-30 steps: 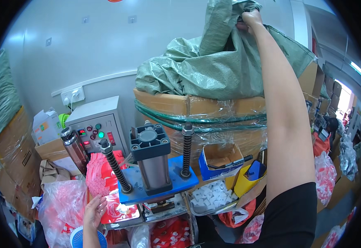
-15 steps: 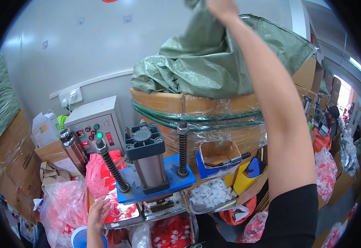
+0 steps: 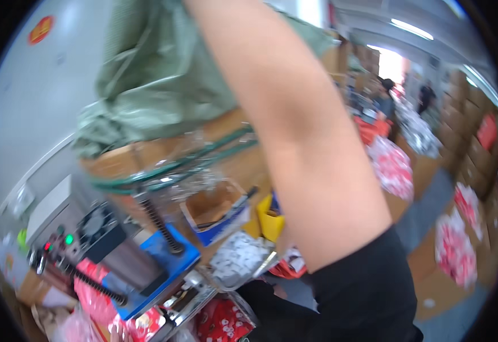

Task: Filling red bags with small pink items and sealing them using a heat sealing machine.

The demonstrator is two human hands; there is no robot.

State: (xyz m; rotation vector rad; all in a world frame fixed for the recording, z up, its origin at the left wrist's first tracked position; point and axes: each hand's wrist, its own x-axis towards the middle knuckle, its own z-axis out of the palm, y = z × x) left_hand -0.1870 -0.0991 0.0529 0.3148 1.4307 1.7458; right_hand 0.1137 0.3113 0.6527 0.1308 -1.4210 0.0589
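Green sack (image 3: pixel 166 94) on cardboard box (image 3: pixel 118 163)

Motion blur throughout — ceiling lamp (image 3: pixel 412 29) glowing bright, rim dark, curved.

On my feed I see a pale grey wall (image 3: pixel 27 114) with a round orange-red sticker (image 3: pixel 41 29) at left, and, at right, ceiling strip lights (image 3: pixel 412 29), a bright opening (image 3: pixel 390 64), tall stacks of brown cartons (image 3: pixel 457 111) and blue-grey floor (image 3: pixel 431 199).
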